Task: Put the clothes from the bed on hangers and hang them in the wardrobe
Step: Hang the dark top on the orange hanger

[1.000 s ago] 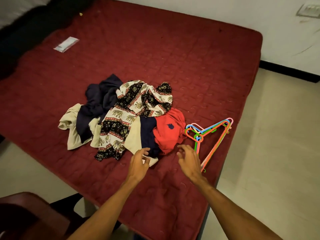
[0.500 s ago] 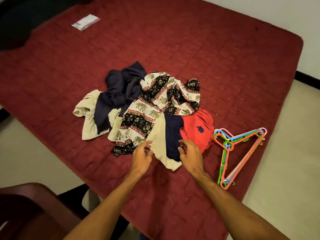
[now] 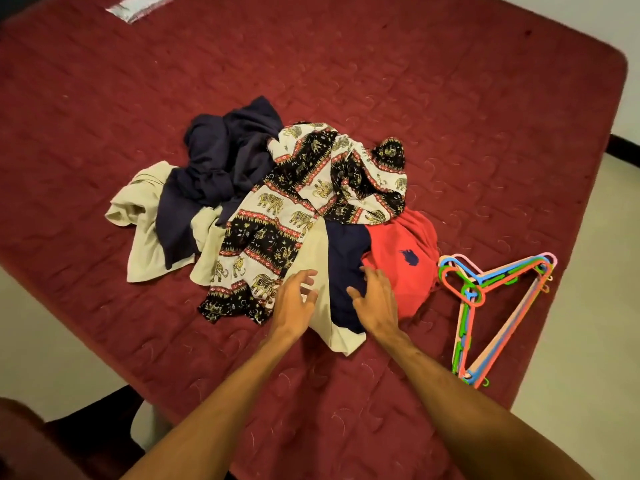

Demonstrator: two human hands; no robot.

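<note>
Clothes [image 3: 294,202] lie in one crumpled heap at the middle of the dark red quilted mattress [image 3: 450,116], none of them on a hanger. Taking the heap as the centre of a clock face: a navy garment [image 3: 225,157] is bunched at 10 o'clock, a cream garment [image 3: 145,216] spreads out at 9 o'clock partly under the navy one, an elephant-print piece [image 3: 277,209] in black, white and red drapes across the centre, a red shirt [image 3: 408,261] with a small dark emblem sits at 4 o'clock, and a cream-and-navy piece [image 3: 343,251] reaches down toward 6 o'clock.

The left hand [image 3: 294,303] is at 6 o'clock of the heap, over the cream panel beside the hem of the print fabric, fingers spread and loose, grasping nothing. The right hand [image 3: 377,303] is just beside it toward 5 o'clock, over the navy panel at the edge of the red shirt, fingers likewise extended and holding nothing (whether either palm actually touches the cloth cannot be told).

A stack of coloured plastic hangers [image 3: 509,273] lies flat on the mattress at 4 o'clock, just beyond the red shirt near the bed's edge. A small pale packet [image 3: 138,5] rests far off at 11 o'clock. Light floor [image 3: 588,271] shows past the bed at 3 o'clock.
</note>
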